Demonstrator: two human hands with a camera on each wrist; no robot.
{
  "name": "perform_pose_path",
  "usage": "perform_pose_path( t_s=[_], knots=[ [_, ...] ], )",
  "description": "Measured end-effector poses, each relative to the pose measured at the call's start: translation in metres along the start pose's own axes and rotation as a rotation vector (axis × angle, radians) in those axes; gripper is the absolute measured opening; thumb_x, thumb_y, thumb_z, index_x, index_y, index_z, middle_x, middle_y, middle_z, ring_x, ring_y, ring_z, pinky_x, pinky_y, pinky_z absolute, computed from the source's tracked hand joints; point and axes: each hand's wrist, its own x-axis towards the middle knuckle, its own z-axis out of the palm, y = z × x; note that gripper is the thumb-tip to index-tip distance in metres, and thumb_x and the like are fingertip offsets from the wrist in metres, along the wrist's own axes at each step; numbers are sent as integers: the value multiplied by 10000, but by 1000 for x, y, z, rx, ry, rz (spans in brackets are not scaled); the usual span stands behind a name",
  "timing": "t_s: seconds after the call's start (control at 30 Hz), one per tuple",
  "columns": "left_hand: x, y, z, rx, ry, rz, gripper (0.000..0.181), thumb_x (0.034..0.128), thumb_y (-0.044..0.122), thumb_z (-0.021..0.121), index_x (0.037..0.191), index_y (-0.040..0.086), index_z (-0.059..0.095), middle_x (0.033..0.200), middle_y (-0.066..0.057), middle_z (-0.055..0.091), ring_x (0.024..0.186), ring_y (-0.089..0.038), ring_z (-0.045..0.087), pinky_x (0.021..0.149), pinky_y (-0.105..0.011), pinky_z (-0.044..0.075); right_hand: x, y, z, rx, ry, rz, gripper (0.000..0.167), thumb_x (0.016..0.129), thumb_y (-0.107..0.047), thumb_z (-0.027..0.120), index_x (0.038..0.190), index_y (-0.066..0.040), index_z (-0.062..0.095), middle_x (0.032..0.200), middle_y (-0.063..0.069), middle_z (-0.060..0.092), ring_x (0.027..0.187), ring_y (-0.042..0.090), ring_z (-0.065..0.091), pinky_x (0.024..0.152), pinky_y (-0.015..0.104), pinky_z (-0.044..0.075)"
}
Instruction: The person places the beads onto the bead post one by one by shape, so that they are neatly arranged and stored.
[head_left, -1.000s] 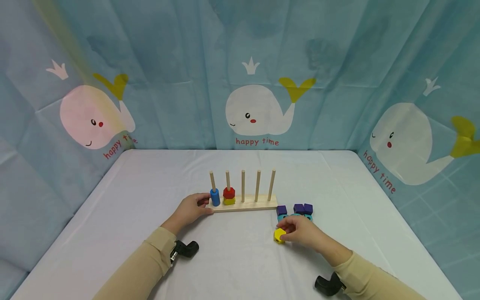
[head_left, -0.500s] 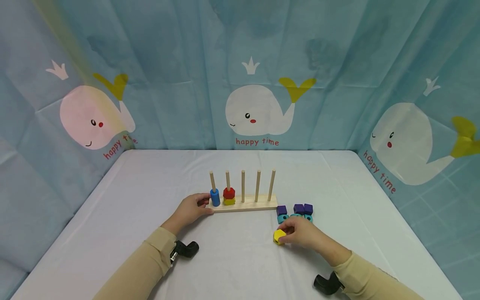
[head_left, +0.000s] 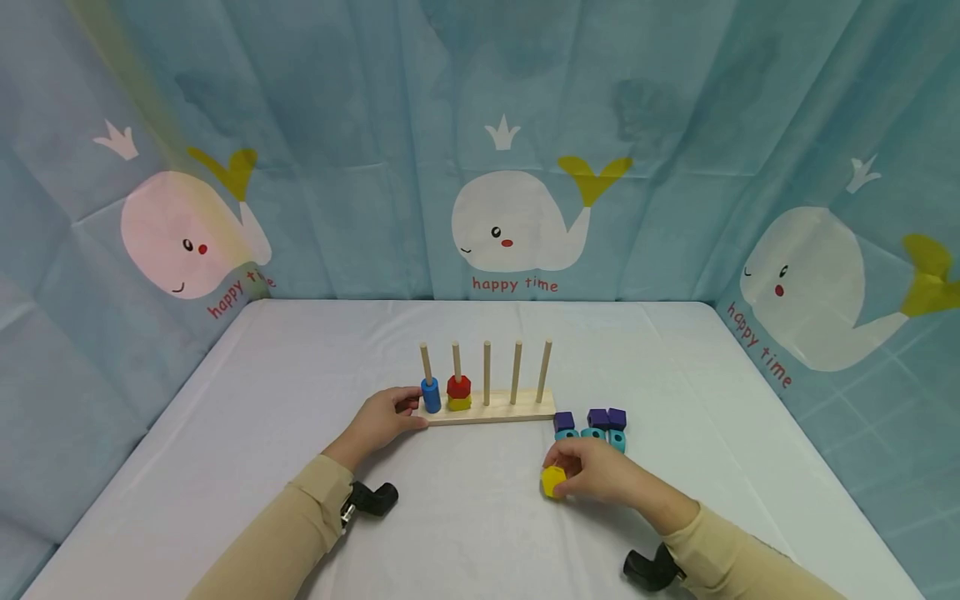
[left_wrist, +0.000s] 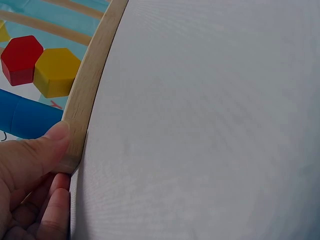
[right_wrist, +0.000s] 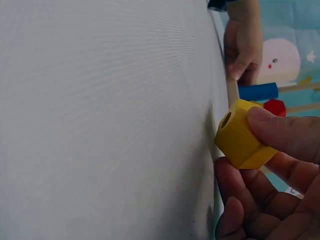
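One yellow block (head_left: pixel 553 482) is pinched between the thumb and fingers of my right hand (head_left: pixel 602 472), with purple blocks (head_left: pixel 597 419) and teal blocks (head_left: pixel 617 440) just beyond my knuckles. My left hand (head_left: pixel 381 423) grips the near end of the wooden peg stand (head_left: pixel 517 410), beside the blue cylinder (head_left: pixel 431 397).

Soft, muted light — blurry-edged shadows

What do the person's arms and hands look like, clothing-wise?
Left sleeve and right sleeve are beige. By the cuffs sit a left black fitting and right black fitting, both round-ended. Left hand and right hand are ungloved.
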Motion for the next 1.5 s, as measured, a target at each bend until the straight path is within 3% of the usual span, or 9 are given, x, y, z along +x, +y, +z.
perform_pose_path(
  t_s=[0.23, 0.5, 0.63, 0.93, 1.13, 1.5],
  knots=[
    [-1, 1, 0, -24, -2, 0, 571, 736, 237, 768, 1250, 92, 566, 1115, -27, 619, 1050, -171, 558, 895, -327, 469, 2, -9, -7, 18, 33, -9, 238, 766, -99, 729, 938, -193, 594, 865, -41, 567, 755, 155, 521, 601, 233, 490],
    [0, 1, 0, -19, -3, 0, 570, 731, 230, 772, 1244, 87, 571, 1105, -27, 623, 1046, -169, 560, 874, -295, 481, 8, -28, -20, -75, 186, -91, 291, 796, -79, 700, 1062, -177, 635, 945, -71, 556, 816, 152, 517, 679, 220, 489],
    [0, 1, 0, -16, -5, -3, 574, 727, 239, 774, 1243, 90, 572, 1107, -24, 623, 1041, -164, 560, 878, -307, 479, 14, -41, -28, -69, 239, -115, 326, 802, -90, 696, 1112, -162, 625, 1001, -47, 574, 811, 142, 525, 683, 219, 497],
    [1, 1, 0, -1, 2, 0, 569, 729, 254, 772, 1240, 97, 577, 1110, -12, 620, 1027, -159, 560, 908, -363, 456, 38, -68, -40, -3, 320, -126, 234, 817, -131, 691, 1023, -167, 586, 973, -42, 609, 866, 116, 577, 763, 246, 513],
    [0, 2, -1, -2, -3, 11, 572, 730, 262, 771, 1240, 91, 576, 1113, -21, 621, 1032, -168, 561, 911, -371, 453, 55, -83, -41, 59, 355, -146, 219, 849, -104, 651, 1049, -160, 581, 995, -21, 600, 859, 131, 586, 781, 259, 518],
    [0, 1, -1, 3, -9, 2, 580, 735, 261, 768, 1249, 83, 566, 1103, -20, 624, 1025, -163, 562, 910, -367, 455, 89, -111, -31, 48, 518, -283, 243, 850, -75, 643, 1079, -91, 563, 1036, 17, 577, 918, 123, 593, 834, 252, 500]
  ],
)
